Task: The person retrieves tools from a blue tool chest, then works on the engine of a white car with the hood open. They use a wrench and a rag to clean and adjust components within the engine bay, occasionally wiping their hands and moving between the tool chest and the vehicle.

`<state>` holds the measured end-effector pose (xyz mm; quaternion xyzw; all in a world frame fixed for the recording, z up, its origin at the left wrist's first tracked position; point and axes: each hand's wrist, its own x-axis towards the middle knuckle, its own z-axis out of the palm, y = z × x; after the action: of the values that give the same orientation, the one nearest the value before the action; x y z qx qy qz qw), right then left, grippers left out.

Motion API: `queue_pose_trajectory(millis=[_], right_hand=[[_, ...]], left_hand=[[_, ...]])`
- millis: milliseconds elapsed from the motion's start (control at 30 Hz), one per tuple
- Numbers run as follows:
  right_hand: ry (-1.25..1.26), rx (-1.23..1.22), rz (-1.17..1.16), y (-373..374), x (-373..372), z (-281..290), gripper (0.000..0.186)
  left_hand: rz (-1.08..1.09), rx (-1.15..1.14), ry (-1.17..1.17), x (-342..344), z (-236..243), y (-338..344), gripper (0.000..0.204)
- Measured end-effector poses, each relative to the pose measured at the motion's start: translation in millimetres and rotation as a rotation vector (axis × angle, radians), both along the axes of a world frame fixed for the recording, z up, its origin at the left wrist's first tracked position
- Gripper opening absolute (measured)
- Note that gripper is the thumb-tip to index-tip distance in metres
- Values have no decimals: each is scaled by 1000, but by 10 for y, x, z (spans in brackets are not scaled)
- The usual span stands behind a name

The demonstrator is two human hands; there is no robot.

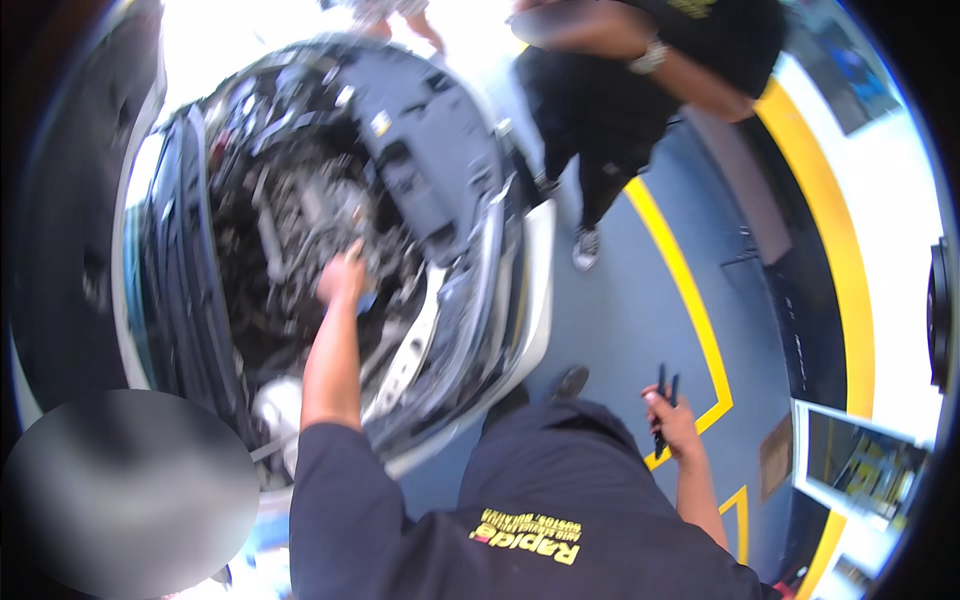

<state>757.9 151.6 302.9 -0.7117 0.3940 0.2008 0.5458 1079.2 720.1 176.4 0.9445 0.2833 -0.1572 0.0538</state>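
Near right, the right hand (676,425) is raised over the blue-grey floor, fingers closed around a slender black tool (661,385). The tool's long axis runs near to far; two prongs, set apart from each other, project beyond the fingers toward the far side, and a short end shows on the near side of the grip. The engine (310,205) lies to the left of this hand and farther off, well apart from the tool, with the white front edge (541,285) of the vehicle between them.

Farther in, at left, a white rounded container (280,405) sits beside the left forearm, and a pale perforated metal strip (410,355) slants just right of it. Beyond these, the left hand (343,278) is at the near side of the engine and is much the nearer of the two hands to it. One finger appears extended toward the far side, the others bent; blur leaves it unclear whether the fingertips touch or pinch any part. A small blue patch (367,300) shows just right of the wrist.

Farther still, a dark cover panel (445,110) lies right of the engine; at far right stands a co-worker in black (615,105).
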Motion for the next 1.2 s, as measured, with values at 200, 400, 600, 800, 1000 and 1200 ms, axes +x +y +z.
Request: queue_pose_trajectory(millis=[200, 400, 600, 800, 1000, 1200], right_hand=[[8, 140, 74, 50, 226, -16, 26], [14, 154, 84, 95, 268, -70, 27], [19, 151, 46, 60, 196, -86, 27], [37, 147, 20, 25, 149, -142, 27], [41, 150, 38, 41, 160, -159, 28], [53, 125, 59, 57, 156, -149, 28]], left_hand=[[51, -122, -48, 1, 195, 171, 55], [-643, 88, -9, -210, 294, 179, 44], [-358, 95, 95, -169, 267, -50, 48], [-470, 1, 24, -170, 295, -59, 42], [-791, 106, 45, -161, 259, 97, 48], [-758, 184, 79, -34, 257, 51, 34]])
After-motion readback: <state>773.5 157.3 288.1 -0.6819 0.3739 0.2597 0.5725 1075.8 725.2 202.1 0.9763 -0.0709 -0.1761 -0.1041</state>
